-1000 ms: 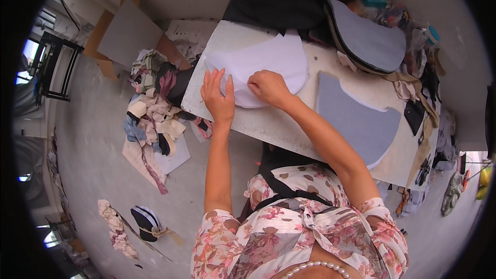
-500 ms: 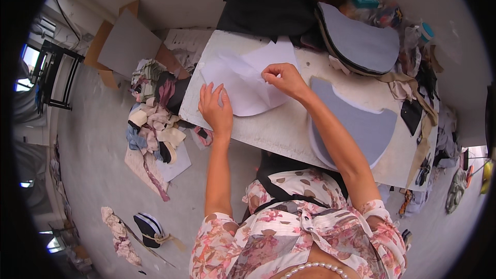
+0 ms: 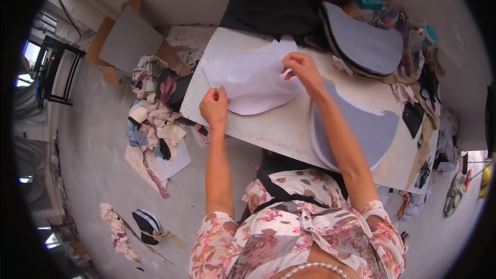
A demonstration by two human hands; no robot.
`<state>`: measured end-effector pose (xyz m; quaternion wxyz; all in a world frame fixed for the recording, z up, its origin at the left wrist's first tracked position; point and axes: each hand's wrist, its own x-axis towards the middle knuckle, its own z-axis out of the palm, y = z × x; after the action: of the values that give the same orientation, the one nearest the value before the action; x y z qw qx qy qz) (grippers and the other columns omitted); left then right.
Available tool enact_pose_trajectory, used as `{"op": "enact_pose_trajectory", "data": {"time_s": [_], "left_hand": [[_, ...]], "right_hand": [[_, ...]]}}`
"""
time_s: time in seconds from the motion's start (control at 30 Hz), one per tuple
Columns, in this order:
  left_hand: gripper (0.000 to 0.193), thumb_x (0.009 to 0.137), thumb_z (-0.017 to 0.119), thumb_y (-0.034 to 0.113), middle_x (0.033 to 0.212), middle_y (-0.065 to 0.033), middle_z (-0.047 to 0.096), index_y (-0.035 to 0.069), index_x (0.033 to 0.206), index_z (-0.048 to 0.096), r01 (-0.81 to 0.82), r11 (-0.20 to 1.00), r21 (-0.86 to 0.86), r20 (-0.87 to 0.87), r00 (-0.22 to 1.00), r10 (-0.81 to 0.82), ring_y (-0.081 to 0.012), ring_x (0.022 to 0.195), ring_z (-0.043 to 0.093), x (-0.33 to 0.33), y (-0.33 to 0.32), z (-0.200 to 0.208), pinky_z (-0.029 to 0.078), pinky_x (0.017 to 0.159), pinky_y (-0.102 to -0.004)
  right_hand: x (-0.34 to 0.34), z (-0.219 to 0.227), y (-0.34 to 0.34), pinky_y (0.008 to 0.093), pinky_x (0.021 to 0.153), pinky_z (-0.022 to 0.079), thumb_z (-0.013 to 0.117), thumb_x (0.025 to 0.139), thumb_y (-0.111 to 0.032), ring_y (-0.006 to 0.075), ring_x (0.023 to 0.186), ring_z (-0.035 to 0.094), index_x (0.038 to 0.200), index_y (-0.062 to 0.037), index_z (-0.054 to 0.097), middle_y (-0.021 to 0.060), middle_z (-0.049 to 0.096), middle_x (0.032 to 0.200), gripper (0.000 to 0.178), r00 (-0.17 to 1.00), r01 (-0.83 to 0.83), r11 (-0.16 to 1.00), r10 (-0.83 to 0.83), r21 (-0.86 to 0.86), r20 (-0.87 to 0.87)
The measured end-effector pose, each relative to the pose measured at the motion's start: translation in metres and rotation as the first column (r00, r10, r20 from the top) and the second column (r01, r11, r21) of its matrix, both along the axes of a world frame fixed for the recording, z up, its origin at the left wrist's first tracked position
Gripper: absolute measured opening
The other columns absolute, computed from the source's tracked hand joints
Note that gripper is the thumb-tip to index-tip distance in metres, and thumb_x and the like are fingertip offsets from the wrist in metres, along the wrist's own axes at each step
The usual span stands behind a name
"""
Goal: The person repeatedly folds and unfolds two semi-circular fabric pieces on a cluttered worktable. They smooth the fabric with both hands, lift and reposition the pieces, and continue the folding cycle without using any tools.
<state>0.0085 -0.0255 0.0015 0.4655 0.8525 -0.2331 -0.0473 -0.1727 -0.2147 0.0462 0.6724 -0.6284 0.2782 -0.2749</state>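
Observation:
A thin white sheet [image 3: 253, 85] with a rounded near edge is spread on the white table [image 3: 263, 134], another white piece showing under its far side. My left hand [image 3: 214, 108] is closed in a pinch on the sheet's left edge. At the upper right edge, my right hand [image 3: 305, 72] has its thumb and fingertips pinched on the same sheet. Below my right forearm lies a curved grey panel [image 3: 361, 129] with a white border. Beyond it, a thick stack of similar curved grey panels [image 3: 369, 39] rests near the back.
Black fabric [image 3: 271, 5] is heaped at the table's far edge. Plastic bags and a teal box [image 3: 369, 2] crowd the far right corner. Cloth scraps [image 3: 157, 124] are piled on the left, by a cardboard box [image 3: 129, 41]. A tied dark bundle [image 3: 148, 226] lies on the floor.
My left hand has gone from flat and spread to a pinch on the sheet's edge. My right hand has shifted right and slightly away, and the lifted sheet now lies flatter.

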Motion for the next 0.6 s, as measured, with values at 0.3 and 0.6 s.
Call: {"op": "enact_pose_trajectory", "data": {"time_s": [0.3,0.6], "left_hand": [[0.023,0.081,0.067,0.033,0.069,-0.0062,0.066,0.01,0.078,0.064,-0.105,0.963,0.247,0.278,0.96,0.034,-0.0273,0.062,0.063,0.01,0.004,0.007,0.047,0.059,-0.0397],[0.075,0.088,0.044,0.067,0.105,-0.0161,0.066,-0.002,0.109,0.063,0.74,0.261,-0.62,-0.61,-0.245,-0.754,-0.018,0.085,0.064,-0.169,0.013,0.046,0.048,0.06,-0.0236]], "right_hand": [[-0.136,0.074,-0.052,0.0278,0.075,0.051,0.052,0.085,-0.019,0.0138,0.082,0.062,0.094,-0.0038,0.063,0.0057,0.065,0.089,0.021,0.824,0.037,0.93,-0.235,0.365,0.516],[-0.169,0.115,0.029,0.0233,0.069,0.043,0.056,0.079,-0.014,0.01,0.073,0.051,0.083,-0.0011,0.057,0.0037,0.058,0.079,0.014,0.994,0.035,0.905,0.013,-0.424,0.11]]}}
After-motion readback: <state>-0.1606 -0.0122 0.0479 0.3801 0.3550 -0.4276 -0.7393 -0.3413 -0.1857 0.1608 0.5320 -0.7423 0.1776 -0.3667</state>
